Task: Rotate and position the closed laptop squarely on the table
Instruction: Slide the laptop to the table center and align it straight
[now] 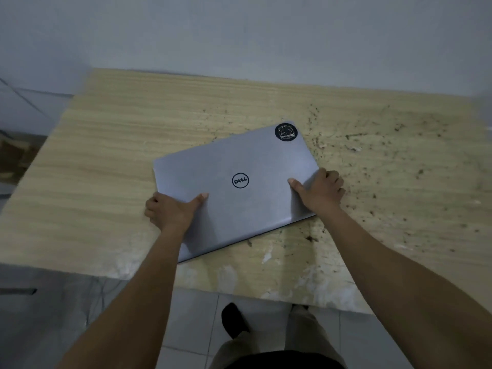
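Both bare forearms are reaching forward and down from the lower corners of the view, converging on the closed laptop (234, 187). The left hand (170, 211) is gripping the laptop's near-left edge, its thumb lying flat across the grey lid and pointing toward the Dell logo (240, 180), while its fingers (150, 206) are curling over the edge, clamped on the laptop. The right hand (318, 191) is doing the same at the near-right corner region, thumb stretched over the lid and fingers (336, 182) wrapping down the right side, also closed on the laptop; whether the fingertips are reaching underneath cannot be told. The laptop is lying lid-up near the middle of the wood-grain worktop (106, 155), skewed to it: its long axis is running from the lower left up toward the upper right, with the corner bearing a round black sticker (285, 132) pointing toward the pale wall (239, 35). Its near long edge is sitting at a slant to the worktop's front edge, close to it but not overhanging. Bare surface is lying open to the left and behind; the right side is speckled with dark marks (386, 161). Tiled floor (191, 315) is showing below the front edge.
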